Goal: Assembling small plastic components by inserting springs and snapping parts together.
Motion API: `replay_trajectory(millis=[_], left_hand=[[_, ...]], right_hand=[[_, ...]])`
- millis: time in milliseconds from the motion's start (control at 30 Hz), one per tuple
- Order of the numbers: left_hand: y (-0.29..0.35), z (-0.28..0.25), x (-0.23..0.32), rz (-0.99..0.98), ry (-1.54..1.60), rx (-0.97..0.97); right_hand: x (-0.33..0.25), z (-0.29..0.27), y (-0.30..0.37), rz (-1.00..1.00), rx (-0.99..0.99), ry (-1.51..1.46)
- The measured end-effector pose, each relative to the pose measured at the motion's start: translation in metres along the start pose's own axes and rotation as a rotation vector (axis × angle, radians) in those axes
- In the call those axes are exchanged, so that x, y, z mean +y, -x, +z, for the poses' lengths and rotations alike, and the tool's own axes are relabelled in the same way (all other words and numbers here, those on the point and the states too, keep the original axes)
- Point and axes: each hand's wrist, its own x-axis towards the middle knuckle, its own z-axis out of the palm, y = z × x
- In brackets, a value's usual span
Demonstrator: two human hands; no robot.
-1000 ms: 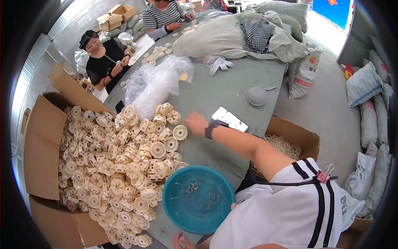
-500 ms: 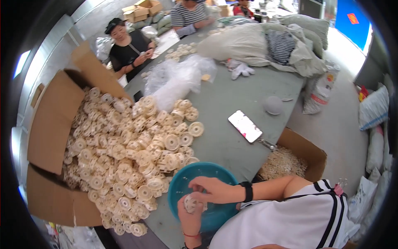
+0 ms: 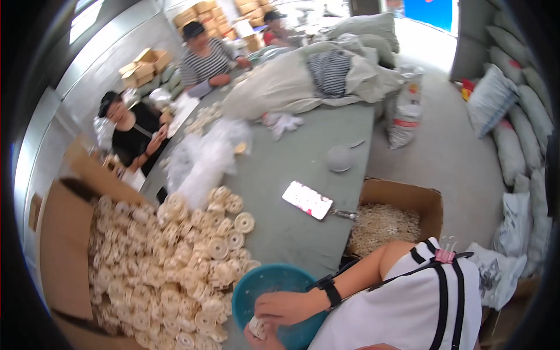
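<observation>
Low over a teal plastic basin, my left hand is closed around a cream plastic wheel-shaped part. From the right, my right hand reaches across with its fingers bent down onto the same part; its fingertips are partly hidden. Small pale bits lie inside the basin. A large heap of similar cream wheel-shaped parts spreads beside it on the left, spilling from an opened cardboard box.
On the green-grey table lie a phone, a round grey object, a white glove and clear plastic bags. A cardboard box of small pale pieces stands at right. Co-workers sit at the far left; sacks line the right.
The view has tilted up and turned, so the table items shift left and the basin sits lower. My right hand has come down onto the part in my left hand.
</observation>
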Motion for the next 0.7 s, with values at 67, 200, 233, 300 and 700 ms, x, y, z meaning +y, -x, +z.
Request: replay_trajectory(millis=[67,200,233,300,700], left_hand=[[-0.007,0.000,-0.008,0.007,0.078,0.023],[-0.021,0.013,0.003,0.038,-0.069,0.022],[-0.022,0.014,0.011,0.075,-0.106,0.016],[-0.020,0.014,0.022,0.111,-0.147,0.005],[-0.009,0.018,0.037,0.168,-0.228,0.043]], right_hand=[[-0.001,-0.005,0.000,0.156,-0.027,-0.141],[-0.003,-0.012,0.005,0.163,0.097,-0.105],[-0.001,-0.010,0.006,0.162,0.099,-0.101],[0.001,-0.003,0.006,0.048,0.130,-0.066],[-0.005,-0.015,-0.008,0.463,-0.008,-0.037]])
